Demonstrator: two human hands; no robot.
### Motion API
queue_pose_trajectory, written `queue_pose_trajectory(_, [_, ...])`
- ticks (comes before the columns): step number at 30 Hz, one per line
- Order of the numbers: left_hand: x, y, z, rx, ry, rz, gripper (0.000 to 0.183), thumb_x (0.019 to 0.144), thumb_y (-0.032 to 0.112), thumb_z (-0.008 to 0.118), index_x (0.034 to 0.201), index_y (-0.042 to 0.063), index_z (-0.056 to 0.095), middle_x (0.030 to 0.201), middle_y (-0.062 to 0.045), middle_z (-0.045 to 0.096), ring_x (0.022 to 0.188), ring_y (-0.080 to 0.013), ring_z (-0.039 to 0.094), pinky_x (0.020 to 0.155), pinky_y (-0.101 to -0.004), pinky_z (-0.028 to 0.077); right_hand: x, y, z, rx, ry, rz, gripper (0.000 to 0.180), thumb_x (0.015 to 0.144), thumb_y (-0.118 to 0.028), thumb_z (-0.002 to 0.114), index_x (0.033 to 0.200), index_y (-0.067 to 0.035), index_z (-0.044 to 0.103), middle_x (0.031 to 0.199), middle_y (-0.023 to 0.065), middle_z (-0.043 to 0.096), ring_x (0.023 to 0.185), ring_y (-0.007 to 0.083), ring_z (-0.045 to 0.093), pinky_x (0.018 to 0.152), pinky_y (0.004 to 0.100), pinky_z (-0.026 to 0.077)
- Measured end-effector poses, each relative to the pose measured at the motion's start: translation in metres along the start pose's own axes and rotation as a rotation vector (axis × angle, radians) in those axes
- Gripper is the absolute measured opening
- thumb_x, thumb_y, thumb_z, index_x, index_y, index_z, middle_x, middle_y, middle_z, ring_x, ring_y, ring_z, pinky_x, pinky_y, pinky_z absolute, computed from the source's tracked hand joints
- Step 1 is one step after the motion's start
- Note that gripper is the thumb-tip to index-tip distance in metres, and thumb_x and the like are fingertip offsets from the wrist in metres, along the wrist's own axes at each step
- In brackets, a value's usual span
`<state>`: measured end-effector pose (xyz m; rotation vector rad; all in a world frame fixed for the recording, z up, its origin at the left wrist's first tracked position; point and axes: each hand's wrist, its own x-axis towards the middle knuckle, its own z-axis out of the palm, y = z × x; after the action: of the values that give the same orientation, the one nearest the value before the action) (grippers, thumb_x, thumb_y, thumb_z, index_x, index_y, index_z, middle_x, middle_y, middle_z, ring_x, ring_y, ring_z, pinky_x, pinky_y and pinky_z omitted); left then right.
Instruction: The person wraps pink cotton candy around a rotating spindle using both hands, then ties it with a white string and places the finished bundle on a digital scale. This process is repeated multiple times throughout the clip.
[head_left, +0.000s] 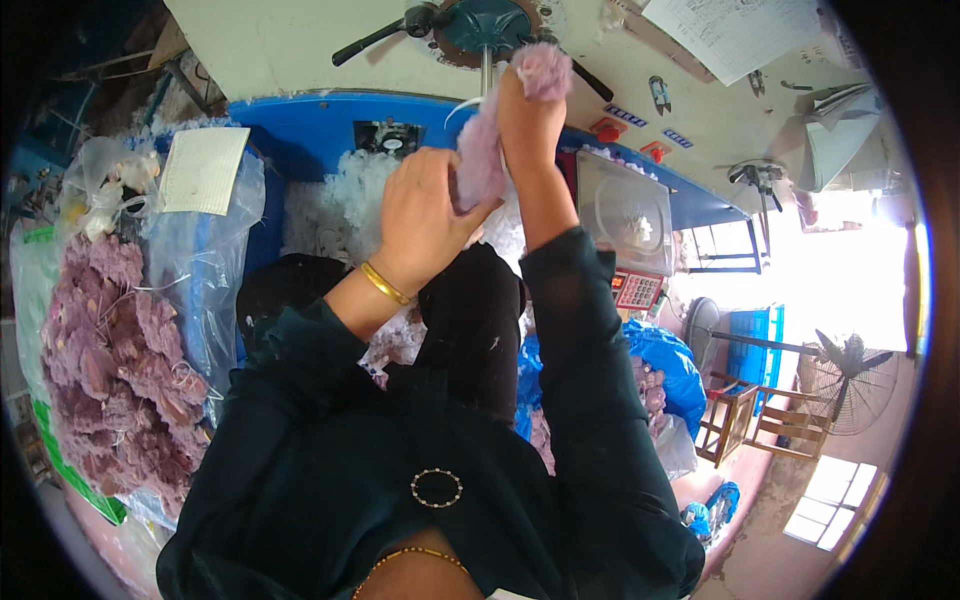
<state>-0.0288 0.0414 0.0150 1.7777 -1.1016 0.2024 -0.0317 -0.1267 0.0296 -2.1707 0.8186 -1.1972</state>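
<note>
A mauve plush piece (478, 161) is between my hands, right below the metal nozzle tube (486, 67) of a stuffing machine. My left hand (420, 206), with a gold bangle at the wrist, grips its lower end between thumb and fingers. My right hand (531, 124) is closed around its upper part, and a fluffy mauve lump (544, 71) sticks out past the fist. Whether the nozzle goes inside the plush is hidden by my right hand. A thin white curved strip (461, 107) shows beside the plush.
White fibre filling (364, 184) lies behind my left hand. A heap of mauve plush pieces (112, 360) stands at left. To the right are a digital scale (622, 214), red buttons (607, 131), thread snips (659, 95), a blue bag (667, 364) and a fan (847, 382).
</note>
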Motion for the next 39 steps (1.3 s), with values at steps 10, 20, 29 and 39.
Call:
queue_pose_trajectory(10, [-0.018,-0.025,-0.014,-0.817,-0.209,-0.320,0.031,0.087,0.018,0.060,0.110,-0.001,0.053,0.100,-0.010,0.060,0.090,-0.0222,0.059,0.076,-0.0333,0.047,-0.055,-0.013,-0.084,0.840,-0.520,0.458,0.038,0.082,-0.030,0.069,0.104,0.001,0.062,0.091,0.0060,0.066,0.081,0.0141,0.062,0.072,0.0259,0.049])
queue_pose_trajectory(20, [-0.025,-0.011,-0.007,-1.370,-0.190,-0.724,0.037,0.099,0.031,0.039,0.117,0.002,0.054,0.100,-0.006,0.061,0.096,-0.0116,0.057,0.084,-0.0268,0.046,-0.088,-0.016,-0.076,0.803,-0.859,0.777,0.039,0.076,-0.028,0.076,0.099,-0.002,0.058,0.071,-0.0028,0.052,0.052,0.0104,0.046,0.045,0.0294,0.038])
queue_pose_trajectory(29, [-0.008,-0.014,-0.003,-1.868,-0.413,-1.109,0.039,0.091,0.035,0.053,0.117,0.006,0.054,0.110,-0.010,0.062,0.094,-0.0202,0.063,0.084,-0.0349,0.051,-0.079,-0.037,-0.091,-0.038,-0.678,-0.446,0.030,0.070,-0.029,0.067,0.062,-0.005,0.051,0.060,0.0131,0.052,0.058,0.0347,0.054,0.050,0.0424,0.041])
queue_pose_trajectory(39, [0.004,0.000,-0.010,-0.400,-0.207,-0.337,0.030,0.084,0.026,0.067,0.099,0.003,0.054,0.087,-0.006,0.060,0.075,-0.0140,0.060,0.062,-0.0258,0.048,0.029,0.012,-0.004,-0.216,-0.266,-0.454,0.028,0.067,-0.033,0.065,0.064,-0.006,0.059,0.067,0.0159,0.058,0.063,0.0371,0.057,0.055,0.0429,0.045])
